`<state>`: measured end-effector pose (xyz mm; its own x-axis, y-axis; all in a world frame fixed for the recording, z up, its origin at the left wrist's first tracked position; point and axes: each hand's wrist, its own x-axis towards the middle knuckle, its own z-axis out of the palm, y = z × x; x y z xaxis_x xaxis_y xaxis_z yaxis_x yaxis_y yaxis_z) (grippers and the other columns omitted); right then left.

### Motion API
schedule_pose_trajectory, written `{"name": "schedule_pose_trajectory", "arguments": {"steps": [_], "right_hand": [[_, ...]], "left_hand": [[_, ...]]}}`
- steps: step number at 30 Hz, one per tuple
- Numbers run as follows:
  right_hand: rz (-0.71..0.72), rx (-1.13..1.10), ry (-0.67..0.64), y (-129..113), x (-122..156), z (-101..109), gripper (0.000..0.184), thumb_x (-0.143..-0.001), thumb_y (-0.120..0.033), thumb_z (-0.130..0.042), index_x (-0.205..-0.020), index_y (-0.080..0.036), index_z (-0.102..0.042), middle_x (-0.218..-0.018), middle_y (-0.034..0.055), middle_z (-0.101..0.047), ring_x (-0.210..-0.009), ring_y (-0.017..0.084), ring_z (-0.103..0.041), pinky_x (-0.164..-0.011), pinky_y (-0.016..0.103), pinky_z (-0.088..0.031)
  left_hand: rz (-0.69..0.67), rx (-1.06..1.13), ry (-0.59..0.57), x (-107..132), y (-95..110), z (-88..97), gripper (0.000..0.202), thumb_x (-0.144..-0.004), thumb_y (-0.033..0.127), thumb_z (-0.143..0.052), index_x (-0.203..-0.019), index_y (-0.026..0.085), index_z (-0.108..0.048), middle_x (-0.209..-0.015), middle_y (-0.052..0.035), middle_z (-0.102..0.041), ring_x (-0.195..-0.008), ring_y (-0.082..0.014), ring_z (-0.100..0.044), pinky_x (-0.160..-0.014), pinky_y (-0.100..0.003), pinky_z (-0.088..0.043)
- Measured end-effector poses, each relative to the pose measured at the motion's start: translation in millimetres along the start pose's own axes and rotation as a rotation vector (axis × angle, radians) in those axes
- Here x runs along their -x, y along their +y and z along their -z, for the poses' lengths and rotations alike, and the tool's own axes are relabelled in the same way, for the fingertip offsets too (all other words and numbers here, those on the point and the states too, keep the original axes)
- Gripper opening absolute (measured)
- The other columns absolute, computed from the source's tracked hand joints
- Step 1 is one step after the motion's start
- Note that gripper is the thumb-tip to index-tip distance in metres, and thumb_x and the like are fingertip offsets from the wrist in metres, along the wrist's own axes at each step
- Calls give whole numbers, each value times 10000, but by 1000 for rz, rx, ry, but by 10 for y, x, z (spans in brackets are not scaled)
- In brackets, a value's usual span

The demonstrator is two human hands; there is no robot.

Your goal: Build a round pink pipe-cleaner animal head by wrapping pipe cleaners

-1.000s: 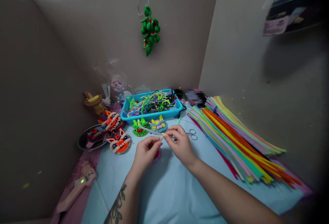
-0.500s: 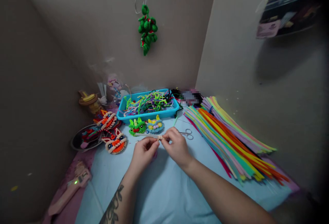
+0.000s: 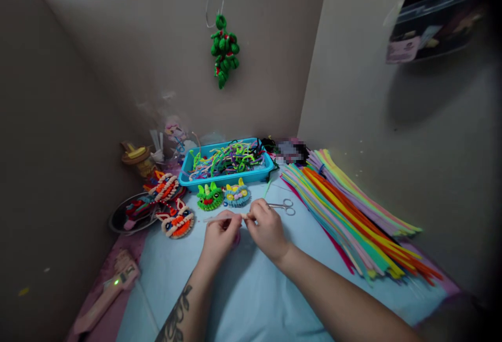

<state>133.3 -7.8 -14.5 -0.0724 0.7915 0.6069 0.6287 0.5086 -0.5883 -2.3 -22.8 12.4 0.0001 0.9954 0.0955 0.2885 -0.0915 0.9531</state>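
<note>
My left hand [image 3: 220, 236] and my right hand [image 3: 267, 227] meet over the light blue table cover [image 3: 251, 289], both pinched on a thin pale pipe cleaner [image 3: 219, 218] that sticks out to the left. A bit of red shows under my left hand; I cannot make out what it is. Small silver scissors [image 3: 283, 206] lie just beyond my right hand. Two finished pipe-cleaner heads, a green one [image 3: 209, 197] and a blue one [image 3: 237, 194], sit just past my fingers.
A blue tray [image 3: 251, 174] of pipe-cleaner scraps stands at the back. A long fan of coloured pipe cleaners [image 3: 353, 211] fills the right side. Orange and white figures [image 3: 177, 221], a dark dish [image 3: 117, 220] and a pink glue gun [image 3: 105, 295] are on the left. A green figure [image 3: 223, 52] hangs above.
My hands have stayed together on the pipe cleaner and dropped slightly toward me; its free end now points more level to the left.
</note>
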Motion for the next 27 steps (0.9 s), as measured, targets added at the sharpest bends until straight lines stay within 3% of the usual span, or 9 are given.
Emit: {"name": "schedule_pose_trajectory", "arguments": {"steps": [3,8,12,17,21,27], "right_hand": [[35,-144,9,-8,17,-18,143,-753,-75,-497,-788,-213,-479,-848,60,-535,-809,199,-540,-698,310,-459],[0,-349,-49,-41,-14,46,301,-753,-114,-550,-1040,-185,-492,-966,77,-537,-794,176,-537,-717,307,-479],[-21,-401,-148,-62,-61,95,98,-850,-200,-519,-924,-187,-581,-878,55,-574,-776,165,-546,-664,274,-464],[-20,-377,-157,-41,-78,70,149,-879,-172,-479,-787,-195,-595,-768,25,-585,-772,163,-560,-695,279,-440],[-56,-338,-109,-6,-85,63,161,-877,-170,-478,-749,-196,-572,-741,17,-560,-737,162,-547,-656,271,-425],[-78,-320,-68,6,-69,50,132,-867,-163,-495,-753,-202,-550,-758,18,-546,-736,164,-536,-665,276,-429]], "left_hand": [[-34,-1,49,-18,-2,21,287,-792,383,-561,-639,149,-625,-632,-25,-603,-599,-136,-554,-522,-207,-405],[-69,-36,85,-52,-43,71,199,-799,309,-546,-736,149,-646,-785,-57,-660,-752,-171,-606,-670,-245,-459],[-111,-49,67,-51,-64,72,168,-796,244,-521,-795,151,-661,-858,-67,-679,-803,-181,-615,-725,-265,-464],[-106,1,26,-54,-82,71,178,-797,264,-544,-852,147,-666,-928,-83,-688,-877,-201,-618,-796,-290,-456],[-68,0,6,-60,-78,90,204,-789,317,-577,-878,151,-653,-844,-61,-687,-775,-182,-610,-713,-266,-456],[8,28,20,-41,-57,85,231,-733,365,-633,-767,140,-672,-716,-46,-671,-653,-163,-583,-607,-243,-435]]}}
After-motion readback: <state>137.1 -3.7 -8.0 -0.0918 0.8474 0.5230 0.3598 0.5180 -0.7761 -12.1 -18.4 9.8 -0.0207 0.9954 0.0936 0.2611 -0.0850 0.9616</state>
